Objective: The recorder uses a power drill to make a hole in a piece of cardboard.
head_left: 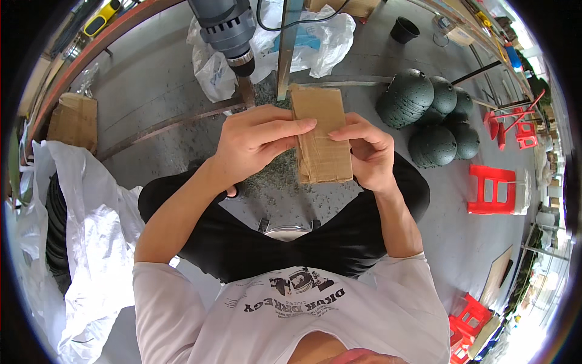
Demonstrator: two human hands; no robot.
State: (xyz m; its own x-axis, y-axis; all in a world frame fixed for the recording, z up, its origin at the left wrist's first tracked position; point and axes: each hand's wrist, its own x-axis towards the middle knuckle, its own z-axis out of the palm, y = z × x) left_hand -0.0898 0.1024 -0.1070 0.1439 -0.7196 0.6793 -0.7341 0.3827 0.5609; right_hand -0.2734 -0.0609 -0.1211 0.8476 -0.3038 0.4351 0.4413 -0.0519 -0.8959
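White printed T-shirt (291,315) and black trousers (285,236) nearest the lens, seated over grey concrete floor (473,242).

Folded strip of brown cardboard (321,136) held upright above the lap: left hand (257,142) clamped on its left edge, fingers laid across the face; right hand (370,151) pinching the right edge. Grey drill chuck (233,33) just behind; dark perforated domes (427,112) and red plastic stool (494,189) to the right; white sacks (79,230) to the left.

Grey drill (227,30) overhead, dark dimpled domes (424,115) stacked right, red stool (492,189), white plastic sacks (79,242) left, black pot (404,29).
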